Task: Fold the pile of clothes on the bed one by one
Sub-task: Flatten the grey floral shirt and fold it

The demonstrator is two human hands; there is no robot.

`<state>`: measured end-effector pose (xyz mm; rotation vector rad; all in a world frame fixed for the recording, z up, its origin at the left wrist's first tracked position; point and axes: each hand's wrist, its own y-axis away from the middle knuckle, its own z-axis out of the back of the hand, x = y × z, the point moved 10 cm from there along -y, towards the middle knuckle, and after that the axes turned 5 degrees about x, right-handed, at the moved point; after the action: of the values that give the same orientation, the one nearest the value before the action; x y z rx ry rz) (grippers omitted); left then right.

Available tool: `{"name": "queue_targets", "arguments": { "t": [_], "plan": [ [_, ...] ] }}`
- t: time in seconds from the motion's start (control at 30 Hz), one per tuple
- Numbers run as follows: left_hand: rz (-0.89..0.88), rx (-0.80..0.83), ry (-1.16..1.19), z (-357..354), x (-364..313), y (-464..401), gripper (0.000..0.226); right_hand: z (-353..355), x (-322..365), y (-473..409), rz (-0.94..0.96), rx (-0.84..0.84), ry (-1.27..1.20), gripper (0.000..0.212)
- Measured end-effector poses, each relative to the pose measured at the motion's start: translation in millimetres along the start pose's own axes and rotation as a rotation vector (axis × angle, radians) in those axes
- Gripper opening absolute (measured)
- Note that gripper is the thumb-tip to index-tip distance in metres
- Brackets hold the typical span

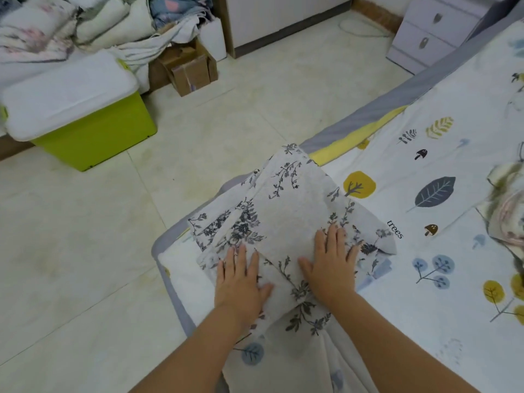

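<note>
Garment (286,214): white fabric with dark floral print, lying partly folded at the near corner of the bed (442,199), one end overhanging the bed's edge toward the floor (85,251). A small button or snap shows on a printed strip left of its middle.

Left hand (241,282): fingers straight and slightly spread, palm flat on the garment's left portion, pressing down. Nothing pinched.

Right hand (330,268): fingers straight, spread, palm flat on the garment's right portion, fingertips reaching toward the floral edge. Nothing pinched. The two hands lie side by side, apart, with a strip of garment between them.

Bed covered with a white sheet printed with leaves, trees and mushrooms; the word "trees" sits just right of the garment. Grey and yellow trim runs along the bed's edge.

Pile of clothes (507,211): at the right edge of the view, on the bed, well apart from the hands; partly cut off.

Floor: pale tiles. Green storage box with white lid (76,109) at left; cardboard box (187,69) beyond it; lilac drawer unit (433,29) upper right.
</note>
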<state>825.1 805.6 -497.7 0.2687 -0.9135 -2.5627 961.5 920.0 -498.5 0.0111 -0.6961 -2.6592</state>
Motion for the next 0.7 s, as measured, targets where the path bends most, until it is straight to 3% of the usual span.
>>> {"name": "queue_targets", "arguments": {
  "t": [0.13, 0.23, 0.3, 0.4, 0.6, 0.7],
  "plan": [
    [-0.052, 0.027, -0.03, 8.9, -2.3, 5.5, 0.062, 3.3, 10.5, 18.3, 0.125, 0.079, -0.084, 0.052],
    [-0.109, -0.021, -0.035, 32.5, -7.0, 18.7, 0.042, 26.6, 16.3, 42.9, 0.228, 0.015, -0.15, 0.034],
    [-0.154, -0.025, -0.03, 50.8, -11.4, 34.0, 0.033, 47.0, 15.7, 63.7, 0.249, -0.019, -0.211, 0.032],
    [-0.222, 0.027, -0.037, 74.4, -20.0, 64.5, 0.029, 77.2, 17.1, 98.1, 0.245, -0.048, -0.226, 0.03],
    [-0.413, 0.117, -0.152, 112.0, -52.9, 133.8, 0.019, 112.3, 11.3, 179.8, 0.165, 0.059, -0.17, 0.028],
    [-0.512, 0.112, -0.22, 127.7, -78.8, 167.4, 0.028, 128.9, -5.1, 222.4, 0.085, 0.064, -0.162, 0.029]
  ]
}}
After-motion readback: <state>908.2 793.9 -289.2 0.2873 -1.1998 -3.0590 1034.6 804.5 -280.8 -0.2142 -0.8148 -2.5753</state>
